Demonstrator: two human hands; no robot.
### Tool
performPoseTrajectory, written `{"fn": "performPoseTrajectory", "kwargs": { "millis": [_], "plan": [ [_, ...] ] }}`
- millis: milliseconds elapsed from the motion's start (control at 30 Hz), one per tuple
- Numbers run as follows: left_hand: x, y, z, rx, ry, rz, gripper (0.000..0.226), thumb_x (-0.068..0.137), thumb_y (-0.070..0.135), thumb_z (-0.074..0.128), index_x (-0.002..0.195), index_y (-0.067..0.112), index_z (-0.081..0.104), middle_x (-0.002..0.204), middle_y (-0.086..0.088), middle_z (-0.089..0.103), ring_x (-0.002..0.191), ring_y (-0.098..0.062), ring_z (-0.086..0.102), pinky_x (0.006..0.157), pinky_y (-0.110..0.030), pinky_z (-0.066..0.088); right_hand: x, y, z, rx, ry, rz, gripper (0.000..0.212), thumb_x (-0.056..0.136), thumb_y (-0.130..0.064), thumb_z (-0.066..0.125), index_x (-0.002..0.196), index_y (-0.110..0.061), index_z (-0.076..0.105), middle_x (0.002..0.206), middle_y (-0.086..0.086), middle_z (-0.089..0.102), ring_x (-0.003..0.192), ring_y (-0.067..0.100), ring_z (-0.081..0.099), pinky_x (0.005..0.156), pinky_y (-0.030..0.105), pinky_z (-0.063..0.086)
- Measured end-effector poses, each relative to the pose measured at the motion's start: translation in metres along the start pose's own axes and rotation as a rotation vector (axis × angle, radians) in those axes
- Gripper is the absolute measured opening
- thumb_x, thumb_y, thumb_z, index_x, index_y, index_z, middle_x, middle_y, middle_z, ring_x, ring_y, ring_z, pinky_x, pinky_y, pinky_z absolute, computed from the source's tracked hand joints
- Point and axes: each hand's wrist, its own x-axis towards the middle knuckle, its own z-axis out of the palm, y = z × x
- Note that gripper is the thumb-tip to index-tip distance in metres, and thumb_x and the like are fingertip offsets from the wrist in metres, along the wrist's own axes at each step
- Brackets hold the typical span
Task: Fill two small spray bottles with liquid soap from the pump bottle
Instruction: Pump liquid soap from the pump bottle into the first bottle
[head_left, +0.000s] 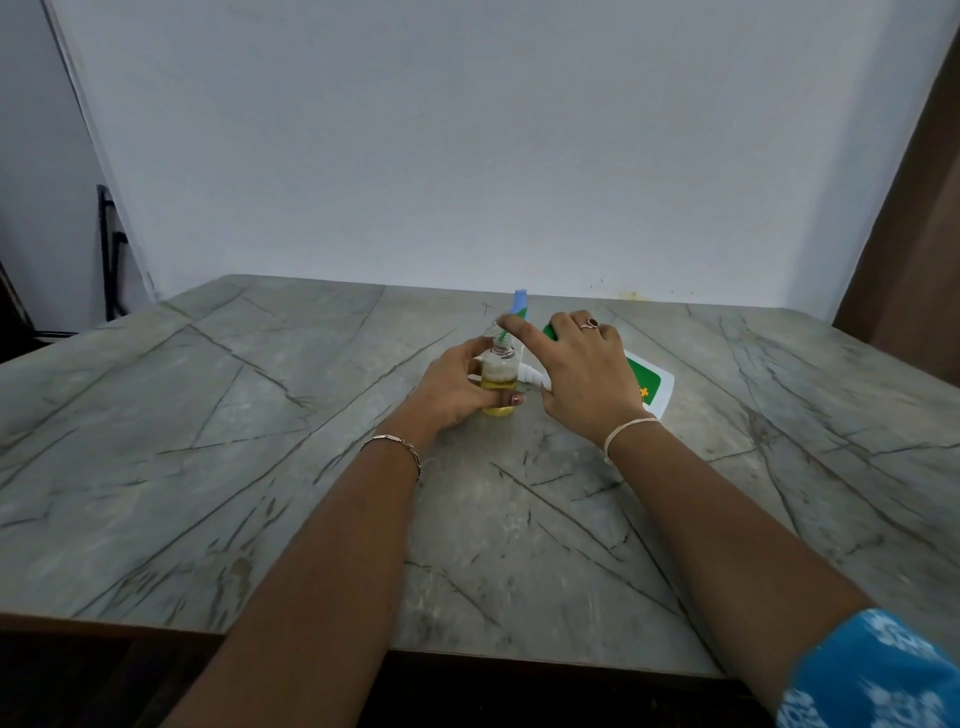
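Near the far middle of the table stands a small bottle, upright and clear. Its neck is open, with yellow liquid low down and foam above. Much of its side is hidden by the left hand, whose fingers curl round it, one fingertip showing at the front.

Just right of it the pump bottle leans or lies toward it. I can't tell which, since the right hand covers all but a white and green corner. That hand lies over the pump, fingers spread and fairly straight, with the forefinger stretched along the green spout at the small bottle's mouth.

A white piece under the palm is hard to identify. A blue tip behind the spout is also unclear. A blue sleeve is cut off at the lower right.
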Motion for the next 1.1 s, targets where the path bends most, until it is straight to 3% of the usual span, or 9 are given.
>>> {"fn": "performPoseTrajectory", "kwargs": {
  "millis": [233, 633, 867, 967, 1100],
  "plan": [
    [-0.0016, 0.0022, -0.0003, -0.009, -0.002, 0.0, 0.073, 0.064, 0.023, 0.088, 0.129, 0.024, 0.053, 0.122, -0.004, 0.065, 0.111, -0.023, 0.062, 0.101, -0.044, 0.048, 0.0041, -0.004, 0.0001, 0.029, 0.022, 0.027, 0.078, 0.073, -0.022, 0.07, 0.137, -0.034, 0.029, 0.11, 0.011, 0.056, 0.106, 0.032, 0.051, 0.087, 0.046, 0.043],
    [-0.0046, 0.0049, -0.0002, -0.008, 0.008, 0.007, 0.07, 0.065, 0.023, 0.088, 0.125, 0.029, 0.054, 0.119, -0.001, 0.066, 0.111, -0.02, 0.061, 0.102, -0.042, 0.048, 0.0004, 0.0009, -0.0001, 0.011, 0.016, -0.001, 0.087, 0.073, -0.021, 0.07, 0.142, -0.037, 0.02, 0.107, 0.01, 0.056, 0.103, 0.032, 0.052, 0.085, 0.046, 0.044],
    [-0.0041, 0.0042, -0.0004, -0.022, 0.002, 0.009, 0.068, 0.062, 0.021, 0.089, 0.121, 0.029, 0.056, 0.114, -0.003, 0.068, 0.105, -0.021, 0.065, 0.098, -0.043, 0.051, 0.0052, -0.0043, -0.0008, 0.058, 0.027, 0.019, 0.075, 0.072, -0.021, 0.071, 0.135, -0.033, 0.032, 0.11, 0.011, 0.056, 0.106, 0.033, 0.051, 0.088, 0.048, 0.043],
    [-0.0036, 0.004, -0.0002, -0.018, 0.006, 0.016, 0.065, 0.063, 0.021, 0.088, 0.118, 0.032, 0.055, 0.114, 0.0, 0.068, 0.105, -0.019, 0.064, 0.098, -0.042, 0.051, 0.0041, -0.003, -0.0005, 0.059, 0.022, 0.009, 0.079, 0.073, -0.023, 0.071, 0.137, -0.035, 0.026, 0.11, 0.011, 0.056, 0.105, 0.033, 0.052, 0.088, 0.048, 0.043],
    [-0.0026, 0.004, -0.0002, 0.012, 0.006, 0.009, 0.072, 0.065, 0.024, 0.087, 0.128, 0.026, 0.053, 0.117, 0.002, 0.065, 0.111, -0.019, 0.061, 0.101, -0.04, 0.049, 0.0012, 0.0002, 0.0011, 0.039, 0.012, -0.016, 0.085, 0.076, -0.024, 0.07, 0.142, -0.038, 0.018, 0.111, 0.011, 0.056, 0.105, 0.033, 0.053, 0.089, 0.047, 0.044]
  ]
}}
